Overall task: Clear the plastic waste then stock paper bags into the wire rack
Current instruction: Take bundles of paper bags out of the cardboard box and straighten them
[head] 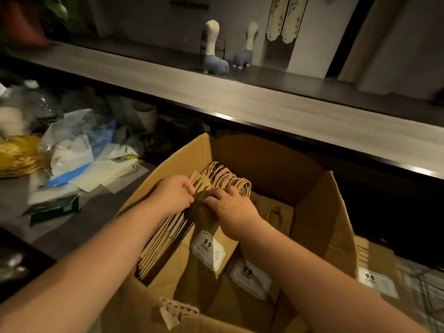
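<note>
Two hands inside open brown cardboard box (319,212): left hand (174,194) and right hand (231,207) both curl fingers around upright bundle of brown paper bags with twine handles (225,177). Crumpled clear plastic waste (74,145) on counter, left.

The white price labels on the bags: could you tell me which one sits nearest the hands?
The label reading 9.9, just below the right hand; the other two lie farther right.

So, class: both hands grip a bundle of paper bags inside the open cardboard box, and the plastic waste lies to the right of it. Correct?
Not quite. The head view shows both hands, left and right, on the paper bags in the cardboard box, but the plastic waste lies to its left.
</note>
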A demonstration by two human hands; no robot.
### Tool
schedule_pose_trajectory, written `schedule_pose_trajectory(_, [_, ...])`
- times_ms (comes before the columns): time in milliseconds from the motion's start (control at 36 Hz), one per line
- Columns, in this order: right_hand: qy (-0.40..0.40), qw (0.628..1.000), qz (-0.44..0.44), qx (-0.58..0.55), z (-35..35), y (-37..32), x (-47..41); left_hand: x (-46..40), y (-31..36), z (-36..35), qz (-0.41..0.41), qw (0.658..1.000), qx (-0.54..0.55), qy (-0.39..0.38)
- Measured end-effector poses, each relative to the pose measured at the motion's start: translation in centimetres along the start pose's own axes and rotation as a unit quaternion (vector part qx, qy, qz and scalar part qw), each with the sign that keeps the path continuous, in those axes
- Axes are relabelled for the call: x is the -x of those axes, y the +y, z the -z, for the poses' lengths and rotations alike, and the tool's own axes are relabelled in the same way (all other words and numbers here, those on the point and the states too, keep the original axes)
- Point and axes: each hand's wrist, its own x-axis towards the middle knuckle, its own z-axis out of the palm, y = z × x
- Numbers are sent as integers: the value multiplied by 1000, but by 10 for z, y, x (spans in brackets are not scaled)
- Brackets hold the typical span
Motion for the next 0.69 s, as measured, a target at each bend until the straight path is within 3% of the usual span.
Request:
schedule_pose_trajectory(111, [14, 1000, 2, -18, -2, 5, 1, -3, -1, 0, 12, 995, -4, -95])
schedule_pose_trajectory(222, [14, 999, 8, -37, 3, 11, 2, -6, 1, 1, -9, 996, 15, -90])
schedule_pose_trajectory(361, [37, 998, 5, -47, 11, 20, 8, -5, 3, -1, -31, 988, 25, -152])
schedule_pose_trajectory(583, [43, 997, 11, -66, 20, 32, 15, 8, 10, -4, -70, 941, 102, -315])
schedule_pose_trajectory(694, [102, 992, 0, -71, 25, 35, 14, 12, 9, -7, -54, 944, -12, -325])
